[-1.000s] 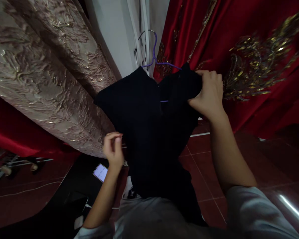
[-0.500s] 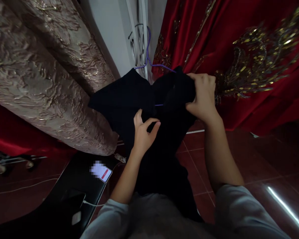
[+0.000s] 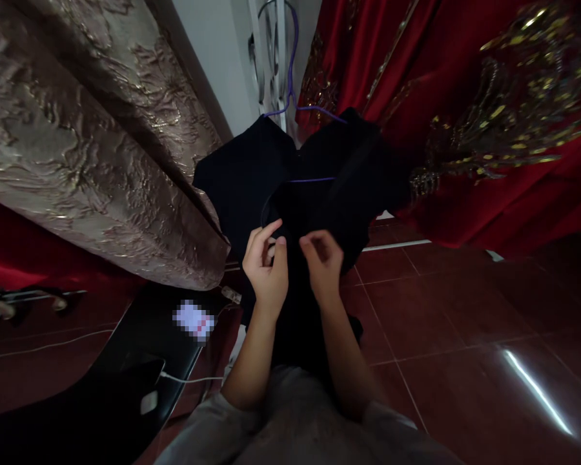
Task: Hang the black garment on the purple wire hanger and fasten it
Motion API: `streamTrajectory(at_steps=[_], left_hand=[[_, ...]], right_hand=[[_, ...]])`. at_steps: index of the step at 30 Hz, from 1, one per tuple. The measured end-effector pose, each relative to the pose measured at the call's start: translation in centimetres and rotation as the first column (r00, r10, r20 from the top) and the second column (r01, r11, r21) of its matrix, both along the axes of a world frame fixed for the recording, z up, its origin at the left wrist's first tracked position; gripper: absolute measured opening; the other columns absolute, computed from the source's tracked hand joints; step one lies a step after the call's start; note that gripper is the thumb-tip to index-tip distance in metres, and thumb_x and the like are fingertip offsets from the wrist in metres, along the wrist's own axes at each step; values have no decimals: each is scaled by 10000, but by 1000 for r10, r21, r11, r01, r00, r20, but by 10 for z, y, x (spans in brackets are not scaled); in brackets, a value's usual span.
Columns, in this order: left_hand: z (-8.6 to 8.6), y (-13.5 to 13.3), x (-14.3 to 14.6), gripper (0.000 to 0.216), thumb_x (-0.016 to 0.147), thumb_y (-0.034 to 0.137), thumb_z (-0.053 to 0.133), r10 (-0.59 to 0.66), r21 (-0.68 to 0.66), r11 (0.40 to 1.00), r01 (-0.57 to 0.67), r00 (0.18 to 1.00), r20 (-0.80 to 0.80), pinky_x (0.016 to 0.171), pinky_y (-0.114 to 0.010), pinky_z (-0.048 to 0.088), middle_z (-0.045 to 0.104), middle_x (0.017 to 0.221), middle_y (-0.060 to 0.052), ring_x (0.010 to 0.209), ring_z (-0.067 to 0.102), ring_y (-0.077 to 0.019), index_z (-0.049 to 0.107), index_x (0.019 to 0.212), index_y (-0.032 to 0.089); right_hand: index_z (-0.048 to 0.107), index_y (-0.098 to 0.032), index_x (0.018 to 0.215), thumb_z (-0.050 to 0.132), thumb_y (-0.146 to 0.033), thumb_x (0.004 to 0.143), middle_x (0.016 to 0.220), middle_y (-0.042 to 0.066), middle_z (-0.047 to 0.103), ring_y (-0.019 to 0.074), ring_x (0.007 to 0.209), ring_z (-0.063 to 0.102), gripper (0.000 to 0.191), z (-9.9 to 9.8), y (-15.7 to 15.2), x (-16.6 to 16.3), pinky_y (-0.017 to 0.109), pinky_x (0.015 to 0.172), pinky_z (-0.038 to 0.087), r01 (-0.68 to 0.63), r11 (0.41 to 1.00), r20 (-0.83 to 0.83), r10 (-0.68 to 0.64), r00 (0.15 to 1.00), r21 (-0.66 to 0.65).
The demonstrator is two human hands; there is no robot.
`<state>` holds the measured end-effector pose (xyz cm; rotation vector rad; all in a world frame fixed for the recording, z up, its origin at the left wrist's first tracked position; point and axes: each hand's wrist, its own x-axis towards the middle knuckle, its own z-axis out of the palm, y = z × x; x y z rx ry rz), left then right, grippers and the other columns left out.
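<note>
A very dark garment (image 3: 244, 161), open at the front, hangs on a purple hanger (image 3: 291, 97) in front of me. My left hand (image 3: 266, 268) is at the garment's left front edge, fingers curled and thumb close to them, with dark cloth between. Level with it, my right hand (image 3: 325, 263) pinches the cloth on the other side, thumb and forefinger together. A narrow gap separates the two hands. Shadow hides the fine detail of the cloth at the fingertips.
A white metal stand (image 3: 274, 58) rises behind the hanger. Beige textured fabric (image 3: 101, 129) hangs at left, red sequinned fabric (image 3: 445, 71) at right. On a black bench (image 3: 116, 342) lie a lit phone (image 3: 193, 320), a device with a white cable (image 3: 191, 380) and a small white case (image 3: 148, 402).
My right hand has left the garment's right shoulder and come down and inward beside my left hand. The left hand has shifted slightly down and left. The garment's front hangs wider open.
</note>
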<state>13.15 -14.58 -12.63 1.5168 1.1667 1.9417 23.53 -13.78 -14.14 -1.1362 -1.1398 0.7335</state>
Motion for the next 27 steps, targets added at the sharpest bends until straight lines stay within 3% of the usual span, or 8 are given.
streamTrajectory(at_steps=[2, 4, 8, 14, 18, 21, 24, 27], left_hand=[[3, 0, -2, 245, 957, 202, 684, 1, 10, 1000, -1, 1000, -3, 599, -212, 479, 609, 977, -47, 747, 546, -120, 754, 1185, 258], [4, -1, -4, 246, 949, 201, 693, 0, -4, 1000, 0, 1000, 15, 585, -207, 490, 599, 967, -41, 712, 538, -109, 752, 1181, 257], [5, -6, -3, 262, 946, 199, 689, -56, -37, 998, 57, 998, 34, 588, -212, 523, 608, 1005, -48, 706, 546, -108, 743, 1192, 271], [6, -11, -3, 302, 931, 187, 699, -52, -72, 996, 59, 994, 96, 517, -192, 455, 614, 1039, -49, 674, 508, -93, 723, 1217, 281], [1, -2, -14, 431, 876, 147, 731, -71, -59, 995, 87, 970, 232, 679, -205, 550, 604, 1207, -44, 788, 607, -90, 631, 1263, 309], [-6, 7, -29, 451, 847, 98, 704, -150, -58, 983, 173, 948, 282, 788, -235, 579, 623, 1054, -5, 807, 653, -95, 547, 1219, 300], [-14, 13, -45, 327, 838, 80, 673, -296, -204, 923, 328, 939, 173, 781, -226, 564, 639, 907, 9, 807, 673, -107, 554, 1094, 246], [-21, 15, -53, 239, 841, 105, 677, -409, -373, 843, 388, 912, 25, 820, -267, 575, 678, 930, -24, 881, 698, -148, 610, 1047, 206]], right_hand=[[608, -194, 798, 520, -585, 987, 753, 32, 625, 158, 704, 580, 443, -11, -2, -7, 285, 666, 454, -293, 940, -64, 286, 956, -177], [632, -174, 748, 495, -646, 985, 732, 38, 642, 149, 688, 581, 546, -14, 2, -7, 276, 661, 435, -392, 887, -84, 383, 920, -243], [606, -174, 681, 620, -620, 927, 661, 16, 609, 126, 632, 542, 510, -10, 6, -1, 262, 645, 413, -290, 936, -185, 254, 949, -200], [524, -175, 604, 685, -550, 899, 567, -26, 472, 89, 547, 403, 503, -2, -5, -5, 247, 559, 322, -299, 936, -268, 245, 932, -184], [584, -176, 643, 695, -536, 902, 568, -27, 483, 91, 547, 417, 458, 1, -8, -7, 251, 565, 330, -311, 931, -290, 249, 924, -192], [666, -176, 707, 690, -507, 909, 572, -28, 494, 92, 552, 432, 388, 3, -9, -9, 254, 582, 346, -359, 916, -301, 296, 907, -181], [700, -171, 746, 675, -454, 920, 577, -27, 516, 86, 553, 443, 332, 4, -9, -11, 248, 588, 357, -391, 906, -321, 326, 889, -163], [679, -165, 712, 673, -421, 914, 567, -28, 519, 77, 546, 442, 326, 6, -8, -15, 239, 585, 360, -406, 903, -339, 341, 877, -141]])
